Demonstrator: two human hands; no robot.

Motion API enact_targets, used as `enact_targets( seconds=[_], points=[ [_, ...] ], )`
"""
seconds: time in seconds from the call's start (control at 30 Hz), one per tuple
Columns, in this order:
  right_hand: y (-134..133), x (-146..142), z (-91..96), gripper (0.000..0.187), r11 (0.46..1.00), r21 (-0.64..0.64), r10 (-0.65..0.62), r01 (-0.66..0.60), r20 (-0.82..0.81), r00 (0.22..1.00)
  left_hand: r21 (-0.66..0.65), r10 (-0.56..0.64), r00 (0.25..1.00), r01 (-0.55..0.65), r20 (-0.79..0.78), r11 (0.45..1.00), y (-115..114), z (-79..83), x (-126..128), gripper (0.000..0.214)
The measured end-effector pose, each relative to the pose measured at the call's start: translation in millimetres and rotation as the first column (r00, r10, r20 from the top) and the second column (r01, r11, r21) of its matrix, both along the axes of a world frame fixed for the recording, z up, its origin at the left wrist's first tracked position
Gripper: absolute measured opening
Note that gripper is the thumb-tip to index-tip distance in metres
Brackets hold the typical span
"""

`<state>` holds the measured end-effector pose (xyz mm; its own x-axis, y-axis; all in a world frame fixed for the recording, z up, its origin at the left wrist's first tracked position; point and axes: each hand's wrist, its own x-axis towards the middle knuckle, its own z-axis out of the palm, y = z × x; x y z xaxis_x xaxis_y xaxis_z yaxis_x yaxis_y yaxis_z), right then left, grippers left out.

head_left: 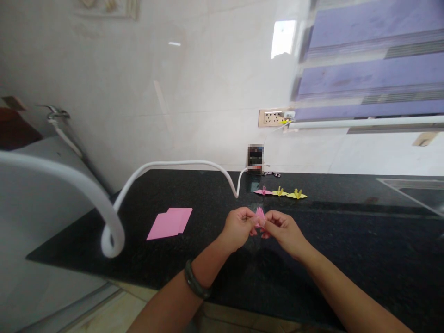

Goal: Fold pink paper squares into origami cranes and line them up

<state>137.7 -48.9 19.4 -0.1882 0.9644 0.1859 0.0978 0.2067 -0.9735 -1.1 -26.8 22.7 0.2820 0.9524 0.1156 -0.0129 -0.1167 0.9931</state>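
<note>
A small piece of folded pink paper [260, 213] is pinched between my two hands above the black countertop. My left hand [239, 226] grips its left side with thumb and fingers, a dark bangle on that wrist. On the other side my right hand [282, 231] holds it the same way, and the fingertips hide its lower part. Just beyond my hands stand a pink paper crane [263, 191] and two yellow ones, a middle crane [279, 191] and a right crane [297, 194], in a row. Flat pink paper sheets [168, 224] lie to the left, overlapping.
A thick white flexible arm [180, 163] curves over the counter [215, 277] from the left. Its end is near a phone-like device [255, 159] leaning on the tiled wall. A socket [271, 118] with a plugged-in cable is above; a sink edge [409, 196] is at right.
</note>
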Motion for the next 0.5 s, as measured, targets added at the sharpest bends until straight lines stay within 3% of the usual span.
enact_targets(
  seconds=[0.13,0.3,0.4,0.5],
  points=[
    [-1,-4,-0.5,0.028,1.000,-0.007,0.020,-0.021,-0.024,1.000,0.055,-0.060,0.994,0.065,-0.091,0.996,-4,0.6,-4,0.017],
    [4,-4,-3.4,0.025,0.991,0.114,-0.072,0.063,0.071,0.995,0.081,-0.049,0.980,0.066,-0.193,0.995,-7,-7.0,-2,0.017],
    [6,-2,-1.1,0.026,0.981,0.155,-0.136,0.118,0.111,0.985,0.032,-0.048,0.983,0.054,-0.176,0.998,-7,-9.9,1,0.019],
    [6,-1,2.0,0.027,0.975,0.163,-0.167,0.152,0.082,0.982,-0.038,-0.126,0.973,0.121,-0.194,0.992,-7,-10.1,2,0.022]
  ],
)
